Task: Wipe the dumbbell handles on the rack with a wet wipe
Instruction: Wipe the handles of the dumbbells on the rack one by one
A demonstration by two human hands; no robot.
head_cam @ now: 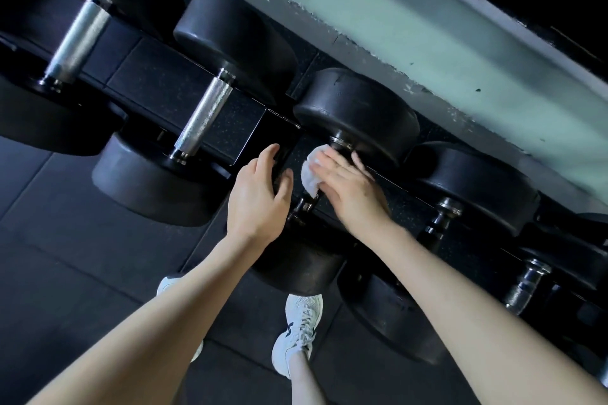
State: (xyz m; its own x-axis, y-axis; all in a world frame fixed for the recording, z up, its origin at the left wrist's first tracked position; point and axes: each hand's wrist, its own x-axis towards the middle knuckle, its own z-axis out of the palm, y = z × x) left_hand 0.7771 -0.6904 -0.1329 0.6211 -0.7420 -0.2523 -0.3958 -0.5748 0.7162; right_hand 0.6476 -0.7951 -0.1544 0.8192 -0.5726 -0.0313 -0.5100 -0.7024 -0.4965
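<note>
On the handle (306, 205) — right hand (348, 187) grips wipe (311, 174).

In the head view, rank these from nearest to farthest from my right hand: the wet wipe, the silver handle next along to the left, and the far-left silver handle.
1. wet wipe, touching the right hand, under its fingers.
2. next silver handle, just leftward, past the left hand.
3. far-left silver handle, upper left of the picture.

Right hand (348, 187) wraps wipe (310, 174) round dumbbell handle (304, 206); left hand (258, 197) open beside
</note>
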